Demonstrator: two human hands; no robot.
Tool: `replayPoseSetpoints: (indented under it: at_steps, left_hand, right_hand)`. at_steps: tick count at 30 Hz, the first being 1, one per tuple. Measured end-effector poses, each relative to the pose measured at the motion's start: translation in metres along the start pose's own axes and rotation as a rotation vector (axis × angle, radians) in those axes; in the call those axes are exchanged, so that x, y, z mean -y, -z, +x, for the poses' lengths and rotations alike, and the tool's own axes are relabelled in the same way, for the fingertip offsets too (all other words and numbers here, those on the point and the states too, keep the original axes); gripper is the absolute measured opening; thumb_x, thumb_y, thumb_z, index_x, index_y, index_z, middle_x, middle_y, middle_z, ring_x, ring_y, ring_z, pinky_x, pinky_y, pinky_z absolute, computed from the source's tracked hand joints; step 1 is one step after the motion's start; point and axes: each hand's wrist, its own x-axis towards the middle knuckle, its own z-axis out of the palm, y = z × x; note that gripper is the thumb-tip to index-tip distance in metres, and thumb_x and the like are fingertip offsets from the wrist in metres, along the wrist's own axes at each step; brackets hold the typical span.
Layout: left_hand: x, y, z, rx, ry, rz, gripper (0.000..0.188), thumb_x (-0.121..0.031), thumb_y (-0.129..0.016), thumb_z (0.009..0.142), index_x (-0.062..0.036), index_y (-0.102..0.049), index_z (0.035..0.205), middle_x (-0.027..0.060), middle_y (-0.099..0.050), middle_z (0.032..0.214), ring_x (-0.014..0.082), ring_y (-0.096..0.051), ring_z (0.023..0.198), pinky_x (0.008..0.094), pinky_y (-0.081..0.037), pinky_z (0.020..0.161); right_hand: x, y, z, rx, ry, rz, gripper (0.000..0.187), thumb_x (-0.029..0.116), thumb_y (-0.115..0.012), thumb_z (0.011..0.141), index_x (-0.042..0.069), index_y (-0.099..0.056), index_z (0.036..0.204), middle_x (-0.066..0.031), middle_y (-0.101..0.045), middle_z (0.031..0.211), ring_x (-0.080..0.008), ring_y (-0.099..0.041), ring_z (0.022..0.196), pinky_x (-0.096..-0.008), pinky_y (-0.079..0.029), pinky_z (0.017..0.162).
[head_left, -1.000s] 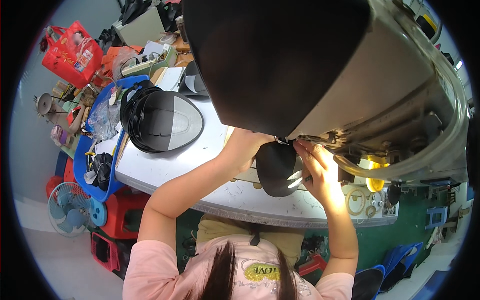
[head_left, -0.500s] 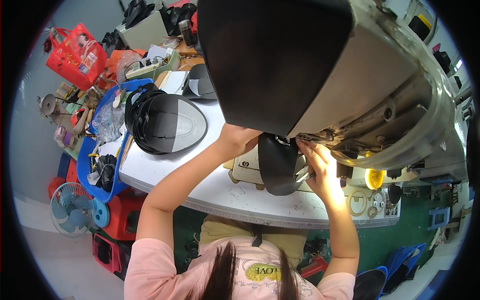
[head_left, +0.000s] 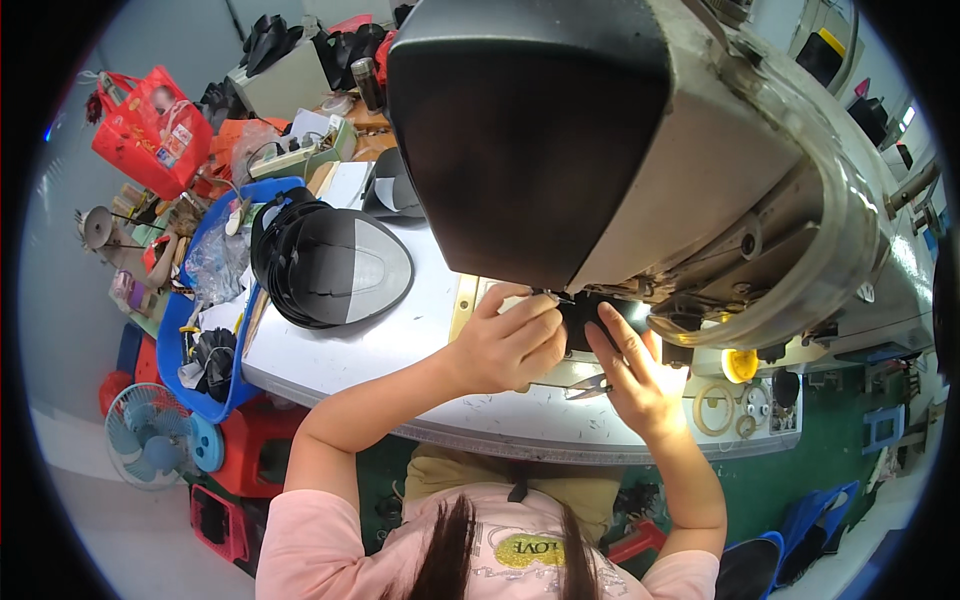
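Note:
A large sewing machine (head_left: 530, 150) with a dark front cover hangs over the work area and hides part of it. My left hand (head_left: 508, 340) is closed in a pinch just under its front edge, near the needle area. What the fingertips grip is too small to make out. To its right, my right hand (head_left: 640, 385) keeps small scissors (head_left: 588, 387) tucked in the palm, blades pointing left. Its index and middle fingers reach up beside a black piece (head_left: 582, 322), mostly hidden between the hands and the machine.
On the white table (head_left: 300, 350), left, lies a stack of black-and-grey curved pieces (head_left: 340, 265). A blue bin (head_left: 225, 395) with scraps stands beside the table. Thread bits lie along the front edge. Rings and small parts (head_left: 745, 405) sit at right. A fan (head_left: 150, 430) stands lower left.
My left hand has come down and right, out from behind the machine's cover, into a pinch. The black piece no longer hangs toward me. The scissors show more, lower down.

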Motion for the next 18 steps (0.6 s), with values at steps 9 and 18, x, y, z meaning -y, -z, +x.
replayPoseSetpoints:
  at_steps: [9,18]
  left_hand:
    - [-0.003,0.0,-0.003,-0.001,0.043,-0.023,0.008,-0.008,-0.066,0.073,-0.0055,-0.065,0.08,0.003,-0.059,0.085,0.0169,-0.06,0.091,0.0362,-0.042,0.079]
    - [-0.006,0.0,0.001,0.044,0.077,0.004,0.009,-0.009,-0.065,0.073,-0.0055,-0.065,0.081,0.0032,-0.059,0.087,0.0164,-0.058,0.093,0.0376,-0.043,0.082]
  right_hand:
    - [-0.006,0.021,0.011,0.205,-0.012,0.117,0.045,0.001,-0.067,0.058,0.014,-0.071,0.101,-0.0004,-0.064,0.117,-0.0201,-0.059,0.072,-0.0303,-0.053,0.063]
    - [-0.013,0.018,0.004,0.275,-0.101,0.153,0.047,-0.002,-0.069,0.06,0.012,-0.069,0.104,-0.003,-0.064,0.117,-0.0248,-0.061,0.079,-0.0335,-0.053,0.069]
